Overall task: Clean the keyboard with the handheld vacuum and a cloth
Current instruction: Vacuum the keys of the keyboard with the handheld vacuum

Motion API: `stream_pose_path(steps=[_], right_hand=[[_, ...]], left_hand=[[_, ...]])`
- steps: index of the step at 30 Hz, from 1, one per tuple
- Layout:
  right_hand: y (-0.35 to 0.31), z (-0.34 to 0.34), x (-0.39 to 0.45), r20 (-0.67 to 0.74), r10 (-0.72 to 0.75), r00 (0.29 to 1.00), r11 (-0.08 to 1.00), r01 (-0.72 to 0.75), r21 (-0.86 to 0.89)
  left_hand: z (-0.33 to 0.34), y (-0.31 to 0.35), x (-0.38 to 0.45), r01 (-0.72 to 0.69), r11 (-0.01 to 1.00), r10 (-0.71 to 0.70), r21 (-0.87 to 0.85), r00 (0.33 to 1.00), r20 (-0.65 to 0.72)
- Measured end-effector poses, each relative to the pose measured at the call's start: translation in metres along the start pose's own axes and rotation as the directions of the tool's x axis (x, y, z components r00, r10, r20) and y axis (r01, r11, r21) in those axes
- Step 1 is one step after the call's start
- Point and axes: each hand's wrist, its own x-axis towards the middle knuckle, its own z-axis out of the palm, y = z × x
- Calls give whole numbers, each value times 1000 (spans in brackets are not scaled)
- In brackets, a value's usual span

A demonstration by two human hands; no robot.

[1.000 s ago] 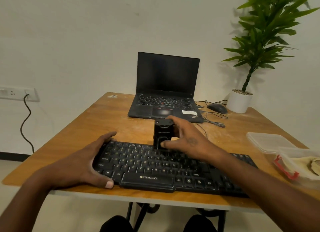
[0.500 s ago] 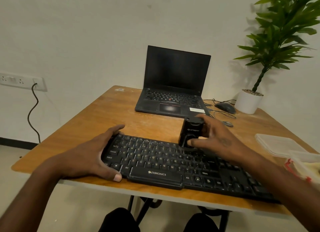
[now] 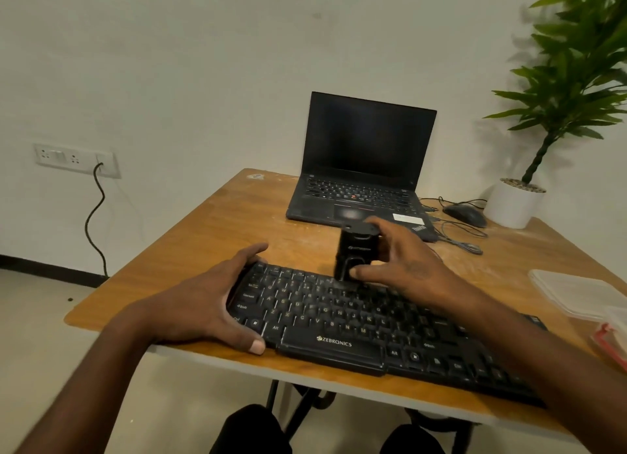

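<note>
keyboard (image 3: pixel 356 321) 1 | vacuum (image 3: pixel 354 250) 1 | laptop (image 3: pixel 363 168) 1 | mouse (image 3: pixel 464 214) 1 | potted plant (image 3: pixel 515 206) 1 | hands 2

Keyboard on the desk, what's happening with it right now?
A person is vacuuming the black keyboard. The right hand grips a small black handheld vacuum standing upright with its lower end on the top key rows, near the middle. The left hand holds the keyboard's left end, thumb at the front edge, fingers over the back. No cloth is clearly in view.
</note>
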Motion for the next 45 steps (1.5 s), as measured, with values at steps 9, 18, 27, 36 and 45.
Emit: stream_pose_path(steps=[9, 18, 27, 36, 45], right_hand=[[-11, 23, 13, -3, -44, 999, 999, 44, 8], [-24, 47, 43, 23, -82, 996, 997, 82, -8], [2, 8, 11, -46, 47, 998, 999, -46, 9], [-43, 81, 57, 7, -155, 988, 988, 154, 28], [-24, 46, 38, 10, -55, 998, 999, 55, -1]], left_hand=[[-1, 0, 1, 19, 1000, -19, 13, 1000, -9], [0, 3, -1, 18, 1000, -17, 15, 1000, -20], [0, 5, -1, 14, 999, -13, 49, 999, -31], [-1, 11, -1, -3, 1000, 4, 14, 999, -39], [0, 6, -4, 31, 998, -30, 47, 999, -28]])
